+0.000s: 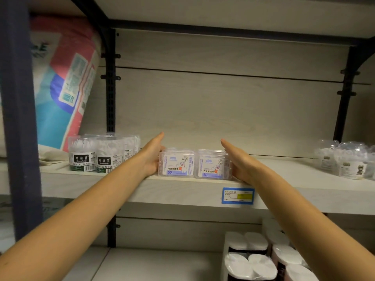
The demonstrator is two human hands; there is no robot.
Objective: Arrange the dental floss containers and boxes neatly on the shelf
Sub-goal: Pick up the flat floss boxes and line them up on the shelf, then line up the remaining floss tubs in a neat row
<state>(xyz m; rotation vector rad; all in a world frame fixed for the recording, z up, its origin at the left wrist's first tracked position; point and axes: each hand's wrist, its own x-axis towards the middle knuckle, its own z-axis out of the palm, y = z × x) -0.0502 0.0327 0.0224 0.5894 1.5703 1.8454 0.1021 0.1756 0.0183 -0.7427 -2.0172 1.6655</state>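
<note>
Up on the shelf (pixel 142 191): left box (pixel 176 163) and right box (pixel 212 164) of floss, both clear plastic, stand side by side and touching, right at the front edge. Their labels face out, each with a cartoon and a "50".
Left hand (pixel 151 157): flat, fingers straight and together, palm pressed against the outer side of the left box. Not curled round anything.
Right hand (pixel 238 161): same deal mirrored, wide and flat, palm against the outer side of the right box, fingertips pointing at the back wall.
Round tubs (pixel 95 153): clear tubs with black labels reading DENTAL FLOSS, bunched together on the same shelf just left of the left hand.
Clear containers (pixel 343 159): another little cluster at the far right of the shelf, well apart from the boxes. Too blurry to read.
Price tag (pixel 237 195): blue with a yellow patch, stuck on the shelf's front lip below the right box.
Soft pack (pixel 67 82): big pink, blue and white bag leaning behind the tubs.
Wrapped rolls (pixel 249 258): white rolls on the shelf below, bottom right.
</note>
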